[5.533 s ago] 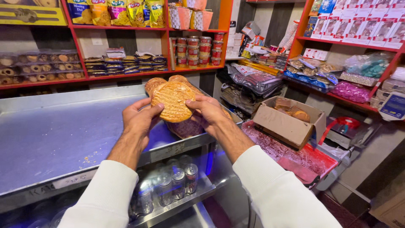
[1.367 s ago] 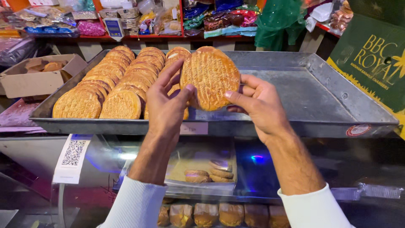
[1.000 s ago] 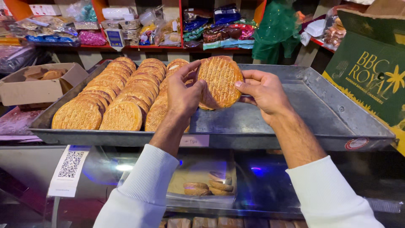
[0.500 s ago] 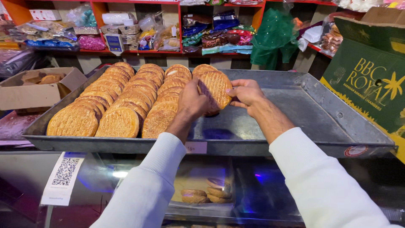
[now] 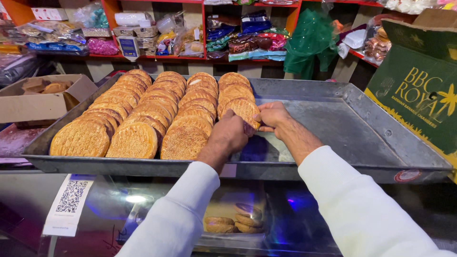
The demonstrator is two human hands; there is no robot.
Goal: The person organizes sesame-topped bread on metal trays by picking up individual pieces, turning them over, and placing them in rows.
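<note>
Flatbread [image 5: 243,110] gripped by left hand [image 5: 230,134] and right hand [image 5: 272,115], at fourth row's front end in metal tray [image 5: 342,128]. Green carton [image 5: 419,81] at right; white code label [image 5: 69,202] hanging lower left.

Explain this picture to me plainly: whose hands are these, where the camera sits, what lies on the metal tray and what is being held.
There is no machine here: a person in white sleeves works with bare hands, and the single picture comes from a camera worn on that person's head, looking down over the arms. The left hand and right hand together hold one round flatbread by its edges, at the front of the fourth row. That row and three others of overlapping golden flatbreads fill the left part of a large metal tray, which sits on a glass display counter. More breads show inside the counter. A cardboard box stands to the left, a green carton to the right, and shelves of packaged goods run behind.
</note>
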